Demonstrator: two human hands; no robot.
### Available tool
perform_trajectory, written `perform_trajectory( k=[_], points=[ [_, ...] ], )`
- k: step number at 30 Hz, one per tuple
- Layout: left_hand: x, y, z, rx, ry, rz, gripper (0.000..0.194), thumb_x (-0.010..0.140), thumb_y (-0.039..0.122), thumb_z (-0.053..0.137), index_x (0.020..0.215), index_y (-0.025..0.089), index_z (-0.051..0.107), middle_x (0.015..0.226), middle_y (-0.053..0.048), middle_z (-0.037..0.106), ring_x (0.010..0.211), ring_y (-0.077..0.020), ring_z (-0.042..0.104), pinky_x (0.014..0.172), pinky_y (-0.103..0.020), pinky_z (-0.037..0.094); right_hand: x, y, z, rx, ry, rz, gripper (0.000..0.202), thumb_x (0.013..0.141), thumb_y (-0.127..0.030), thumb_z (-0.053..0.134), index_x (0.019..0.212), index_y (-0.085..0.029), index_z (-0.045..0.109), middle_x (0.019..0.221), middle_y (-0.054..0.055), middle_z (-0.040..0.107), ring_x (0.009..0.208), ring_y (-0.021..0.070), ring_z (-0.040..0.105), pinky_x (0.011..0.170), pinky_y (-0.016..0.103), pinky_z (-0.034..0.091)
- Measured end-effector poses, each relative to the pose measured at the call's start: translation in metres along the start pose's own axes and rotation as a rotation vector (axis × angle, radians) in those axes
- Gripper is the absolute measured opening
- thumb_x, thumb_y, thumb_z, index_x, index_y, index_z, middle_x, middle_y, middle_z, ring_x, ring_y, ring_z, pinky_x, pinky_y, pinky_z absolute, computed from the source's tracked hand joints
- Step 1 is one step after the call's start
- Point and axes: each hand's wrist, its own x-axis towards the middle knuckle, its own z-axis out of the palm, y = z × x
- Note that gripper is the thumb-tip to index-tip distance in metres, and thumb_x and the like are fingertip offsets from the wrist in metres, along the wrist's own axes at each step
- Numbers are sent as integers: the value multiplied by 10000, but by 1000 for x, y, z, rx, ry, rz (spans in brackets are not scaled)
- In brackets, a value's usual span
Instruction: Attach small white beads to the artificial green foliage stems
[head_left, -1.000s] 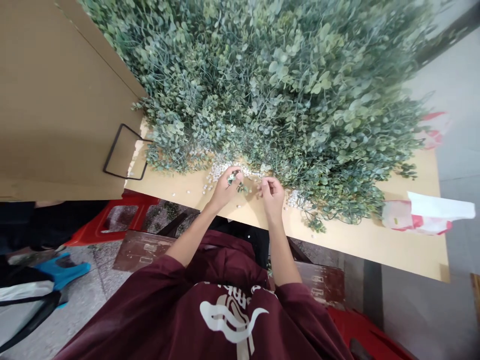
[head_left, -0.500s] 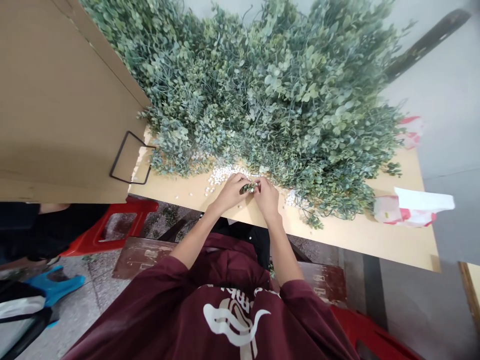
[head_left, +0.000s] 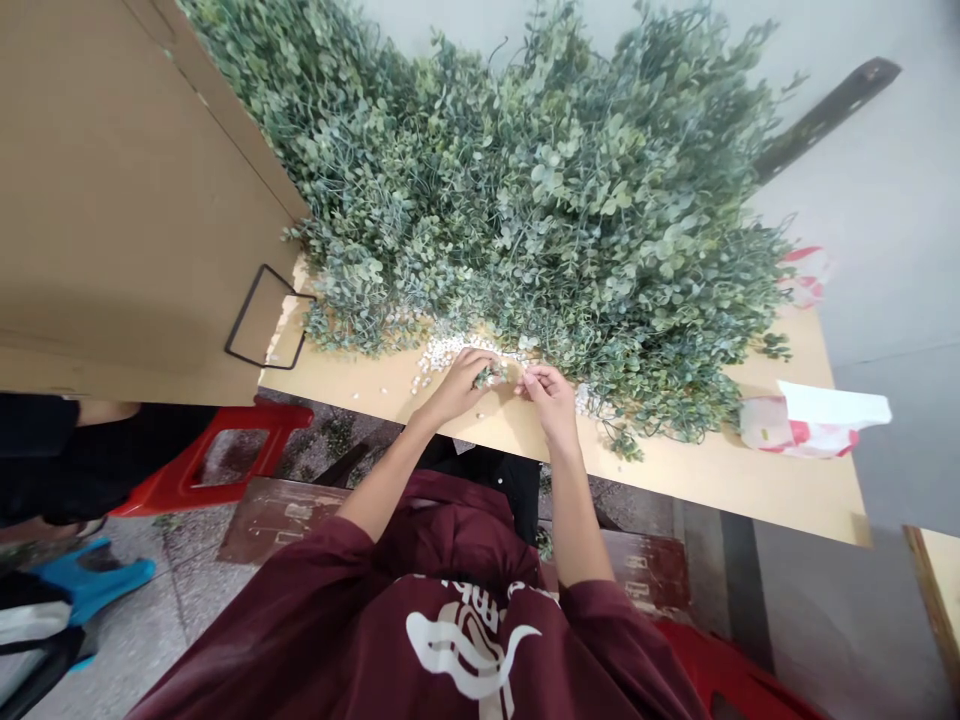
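Note:
Closed fingers of my left hand (head_left: 459, 388) hold a small sprig of green leaves (head_left: 489, 376) just above the table (head_left: 390, 372). To its right, my right hand (head_left: 551, 400) is apart from the sprig, its thumb and fingertips pinched together. Whatever sits in that pinch is too small to make out. Small white pieces (head_left: 448, 350) lie scattered in a heap beyond my left hand, and more white pieces (head_left: 589, 400) lie to the right of my right hand. A large mass of artificial greenery (head_left: 525, 200) covers the back of the table.
At the left stands a big cardboard box (head_left: 135, 200) with a black wire frame (head_left: 264, 318) by it. A red-and-white plastic packet (head_left: 795, 425) lies at the right. A red stool (head_left: 225, 455) is beside a seated person at the lower left.
My right hand has drawn away to the right from the sprig, opening a gap between the hands. My left hand stays in about the same place with the sprig.

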Motion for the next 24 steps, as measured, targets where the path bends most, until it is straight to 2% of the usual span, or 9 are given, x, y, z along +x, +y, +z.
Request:
perform_trajectory(
  k=[3, 7, 11, 17, 20, 24],
  points=[
    [-2, 0, -3, -136, 50, -74, 198, 926, 340, 519, 1023, 177, 576, 1131, -96, 599, 1122, -220, 521, 982, -353, 407, -6, 0, 4, 167, -37, 61, 248, 758, -380, 729, 921, -224, 625, 802, 3, 695, 692, 133, 655, 742, 312, 546],
    [-4, -1, 0, -196, 50, -176, 275, 920, 441, 510, 957, 174, 564, 906, -38, 599, 862, -165, 564, 792, -275, 450, -9, 0, 13, 254, -113, 133, 253, 724, -369, 768, 898, -238, 640, 811, 2, 703, 704, 142, 664, 768, 332, 555],
    [-3, 1, 0, -229, 51, -156, 309, 915, 473, 507, 902, 167, 546, 856, -28, 554, 822, -153, 528, 766, -261, 432, -9, 0, 19, 312, -166, 177, 244, 709, -367, 782, 855, -228, 644, 776, 2, 689, 673, 142, 651, 741, 328, 554],
    [2, 6, -5, -250, 4, -113, 348, 929, 469, 484, 752, 171, 506, 782, -26, 500, 786, -159, 489, 753, -278, 412, -7, -1, 19, 338, -198, 178, 159, 779, -361, 725, 827, -224, 659, 703, -24, 608, 578, 97, 553, 600, 244, 485],
    [3, 5, -6, -247, -38, -120, 392, 929, 481, 476, 690, 172, 474, 718, -12, 471, 718, -147, 464, 702, -266, 392, -6, -1, 17, 364, -209, 211, 144, 776, -340, 733, 822, -220, 667, 674, -31, 584, 566, 89, 531, 576, 224, 456],
    [3, 5, -7, -302, -107, -112, 389, 928, 481, 479, 699, 166, 494, 710, -7, 477, 681, -135, 460, 669, -256, 379, -4, 0, 16, 408, -225, 252, 126, 776, -312, 738, 814, -212, 671, 646, -35, 575, 550, 80, 516, 562, 212, 435]
  ],
)
